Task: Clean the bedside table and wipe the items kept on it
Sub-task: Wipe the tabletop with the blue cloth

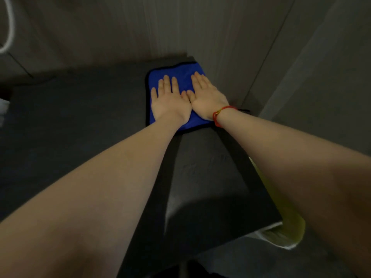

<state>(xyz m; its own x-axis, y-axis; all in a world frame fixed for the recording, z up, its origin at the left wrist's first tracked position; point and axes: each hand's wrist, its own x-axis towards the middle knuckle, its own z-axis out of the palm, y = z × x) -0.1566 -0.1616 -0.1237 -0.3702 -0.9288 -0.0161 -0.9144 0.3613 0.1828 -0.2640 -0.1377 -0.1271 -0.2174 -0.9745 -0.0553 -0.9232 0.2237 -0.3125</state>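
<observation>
A grey wall [180, 27] fills the far side of the view, its surface faintly ribbed with vertical lines, and a second paler panel stands at the right. To the left lies a wide, dark, matte surface [70, 121], too dim to name with certainty.

One desk [210, 177] runs away from the camera down the middle: a long, narrow, black top with straight edges and a dull sheen, its far end tucked into the corner where the walls meet.

Two bare forearms reach out over it. One blue cloth [181, 74] lies flat at the far end of the desk, roughly square, soft-looking, with a dark stitched border; its left edge hangs slightly past the desk's side.

The left hand [170, 103] and the right hand [206, 97] both lie palm-down on the cloth, fingers straight and together, pressing it flat, with the thumbs just beside each other. Neither hand curls around anything.

One yellow-green object [285, 223] shows beneath the right forearm at the desk's near right edge, mostly hidden and blurred.

One white cord [11, 27] loops at the upper left.

One red thread bracelet [217, 115] circles the right wrist.
</observation>
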